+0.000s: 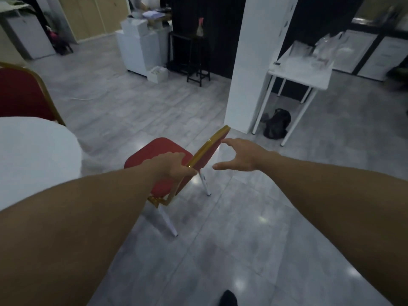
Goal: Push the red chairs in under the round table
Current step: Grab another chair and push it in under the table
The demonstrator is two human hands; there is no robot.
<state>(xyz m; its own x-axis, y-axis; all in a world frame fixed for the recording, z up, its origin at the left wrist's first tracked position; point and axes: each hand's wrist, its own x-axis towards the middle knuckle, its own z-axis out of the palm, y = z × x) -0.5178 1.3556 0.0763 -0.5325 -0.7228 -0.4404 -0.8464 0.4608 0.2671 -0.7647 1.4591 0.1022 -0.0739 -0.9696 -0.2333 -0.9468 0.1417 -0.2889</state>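
Observation:
A red chair (159, 151) with a gold frame and white legs stands on the grey floor, its seat facing the round table (33, 155), which has a white cloth, at the left. My left hand (174, 166) grips the near end of the chair's gold backrest rim. My right hand (240, 156) hovers open just right of the backrest's far end, fingers spread, fingertips close to the rim. A second red chair (19, 96) stands behind the table at the far left, its back showing above the cloth.
A white pillar (254, 62) rises just beyond the chair. A white side table (304, 71) with clear bags stands to its right, a dark bag (277, 125) under it. A black stool (198, 56) and white boxes (141, 47) lie farther back. My foot (228, 298) shows at the bottom.

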